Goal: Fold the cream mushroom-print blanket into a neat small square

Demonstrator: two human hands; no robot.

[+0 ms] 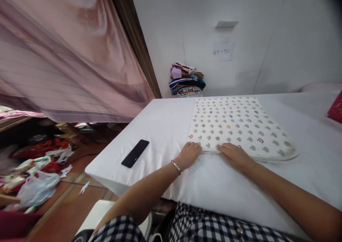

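Note:
A folded white cloth [224, 124] with a print of small grey and coloured mushrooms lies flat on the white-covered table. Its layered near edge faces me. My left hand [189, 153], with a bracelet at the wrist, has its fingers bent over the near left corner. Further right along that same edge, my right hand [236, 156] grips the layers with its fingers pointing left. The thumbs are mostly hidden, and the cloth rests on the table beneath both hands.
A black phone [135, 153] lies left on the table [160, 128]. Folded clothes [187, 80] are stacked by the wall at the back. A pink curtain [80, 50] hangs at left, above bags [39, 188] on the floor. Something red [336, 108] sits at the far right.

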